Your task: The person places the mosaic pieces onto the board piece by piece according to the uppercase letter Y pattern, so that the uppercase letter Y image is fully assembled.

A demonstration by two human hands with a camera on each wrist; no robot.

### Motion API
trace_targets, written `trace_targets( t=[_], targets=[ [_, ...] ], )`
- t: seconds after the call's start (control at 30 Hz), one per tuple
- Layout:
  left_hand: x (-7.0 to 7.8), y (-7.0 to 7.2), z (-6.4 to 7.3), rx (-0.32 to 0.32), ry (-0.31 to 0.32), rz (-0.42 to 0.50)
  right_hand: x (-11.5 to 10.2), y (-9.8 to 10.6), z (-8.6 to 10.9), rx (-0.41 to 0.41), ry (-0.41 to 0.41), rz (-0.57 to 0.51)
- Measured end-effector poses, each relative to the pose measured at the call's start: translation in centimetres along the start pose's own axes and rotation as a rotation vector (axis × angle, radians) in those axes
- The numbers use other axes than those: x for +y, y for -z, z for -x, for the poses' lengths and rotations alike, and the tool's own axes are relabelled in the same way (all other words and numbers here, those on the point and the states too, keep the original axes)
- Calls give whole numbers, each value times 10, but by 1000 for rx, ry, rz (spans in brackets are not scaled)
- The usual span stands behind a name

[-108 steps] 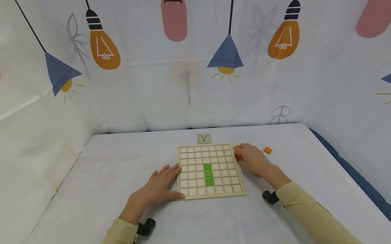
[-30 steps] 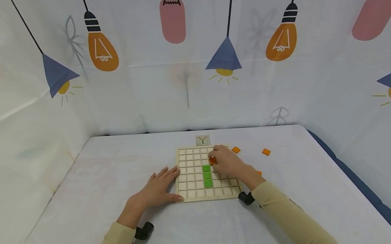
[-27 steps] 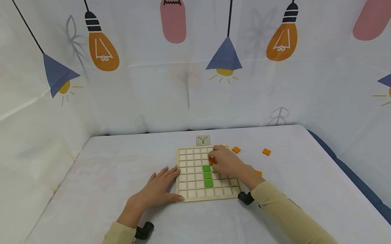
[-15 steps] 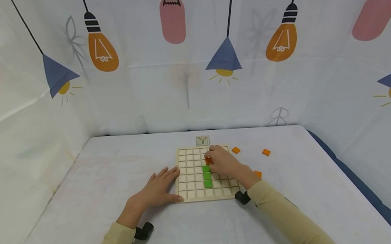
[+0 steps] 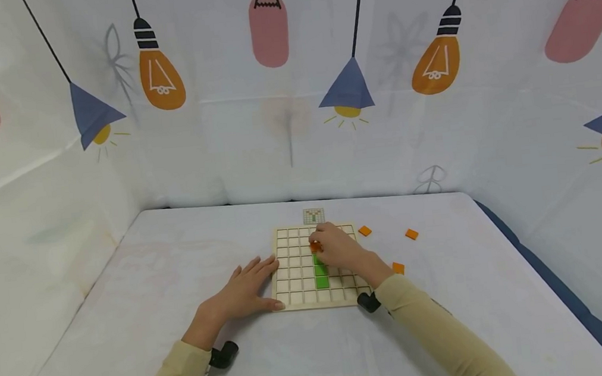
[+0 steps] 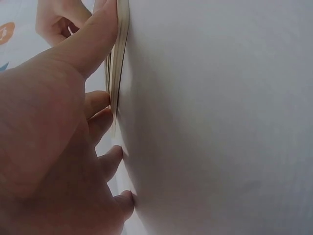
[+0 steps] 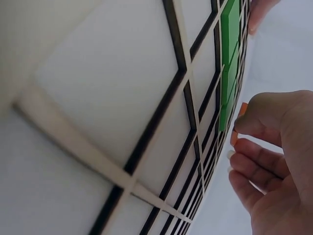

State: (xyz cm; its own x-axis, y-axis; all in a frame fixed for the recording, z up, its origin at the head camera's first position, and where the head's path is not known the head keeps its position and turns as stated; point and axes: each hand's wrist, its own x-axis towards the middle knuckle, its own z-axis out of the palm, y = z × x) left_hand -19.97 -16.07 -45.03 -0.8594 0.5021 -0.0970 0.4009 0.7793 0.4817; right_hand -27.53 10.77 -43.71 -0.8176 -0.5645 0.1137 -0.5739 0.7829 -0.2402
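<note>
Left hand (image 5: 242, 288) lies spread at the pale wooden grid board (image 5: 309, 283), head view, lower centre; right hand (image 5: 341, 249) pinches an orange square tile (image 5: 315, 247) beside green square tiles (image 5: 321, 270). Left-wrist view, upper left: thumb (image 6: 88, 46) on board edge. Right-wrist view, right of centre: tile between fingertips; slack pinch could drop it askew.

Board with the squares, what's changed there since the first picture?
The right hand moved left from the right edge of the board, bringing a pinched orange tile to the far end of the green tiles. The left hand and the green tiles stayed put.
</note>
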Motion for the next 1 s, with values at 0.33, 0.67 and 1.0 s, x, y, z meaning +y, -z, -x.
trace_targets(
  t=[0.33, 0.67, 1.0],
  targets=[
    [0, -1, -4, -21, 10, -15, -3, -1, -6, 0, 4, 19],
    [-1, -2, -4, -21, 11, -17, -3, -2, -20, 11, 35, -11],
    [-1, -1, -4, -24, 17, -7, -3, -8, -27, 7, 39, 16]
  ],
)
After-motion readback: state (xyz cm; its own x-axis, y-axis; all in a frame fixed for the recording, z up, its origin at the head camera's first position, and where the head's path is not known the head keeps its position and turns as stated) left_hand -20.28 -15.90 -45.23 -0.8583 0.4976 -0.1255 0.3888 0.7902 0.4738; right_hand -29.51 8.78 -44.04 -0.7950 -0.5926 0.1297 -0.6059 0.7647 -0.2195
